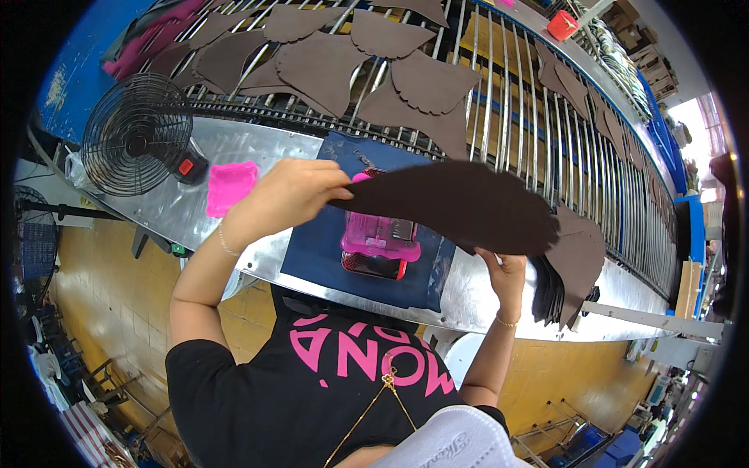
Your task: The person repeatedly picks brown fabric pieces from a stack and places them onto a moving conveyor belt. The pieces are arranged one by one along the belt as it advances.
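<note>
A dark brown shoe-upper-like cut piece (460,199), with one scalloped edge, hangs stretched between my hands above the metal table. My left hand (300,191) pinches its narrow left tip. Under its wide right end, my right hand (503,273) grips the lower edge between thumb and fingers; part of those fingers is hidden behind the piece. Below it on a dark blue sheet (312,257) sits a pink tray (378,238) holding a small metallic item, partly covered by the piece. Under the tray, a red-edged dark object (374,267) shows. A stack of brown pieces (579,257) lies beside my right hand.
A black wire fan (136,140) and a pink square dish (232,187) stand on the left of the metal table (172,214). Beyond runs a rack of metal rods (499,101) with several brown pieces (324,70) on it. A red cup (562,26) is far right.
</note>
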